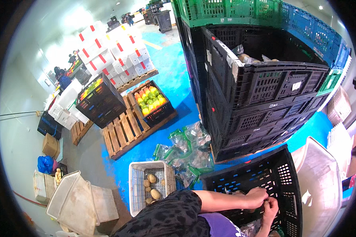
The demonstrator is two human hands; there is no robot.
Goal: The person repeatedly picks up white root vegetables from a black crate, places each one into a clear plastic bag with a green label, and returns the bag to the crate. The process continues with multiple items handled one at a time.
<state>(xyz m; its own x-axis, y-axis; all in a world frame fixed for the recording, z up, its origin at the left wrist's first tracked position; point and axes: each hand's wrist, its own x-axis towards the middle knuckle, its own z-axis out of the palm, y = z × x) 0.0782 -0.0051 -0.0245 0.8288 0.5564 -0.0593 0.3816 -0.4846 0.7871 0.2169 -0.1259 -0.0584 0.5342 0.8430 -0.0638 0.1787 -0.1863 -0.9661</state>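
My left hand (256, 197) reaches across from a dark patterned sleeve (166, 214), its fingers bunched together. Against its fingertips sits my right hand (270, 208), its fingers curled inward. Whatever the fingers may pinch is too small and covered to make out. Both hands are above a black perforated plastic crate (240, 174). Inside that crate, partly hidden by my forearm and hands, lie clear plastic bags (250, 228) with contents I cannot identify.
A white basket (151, 166) holds several potatoes (155, 194). Filled clear bags with green edges (184, 145) lie on the blue floor. Stacked black crates (255, 109) rise ahead. A wooden pallet (126, 127) carries fruit crates (149, 100). A white plastic tub (320, 177) stands right.
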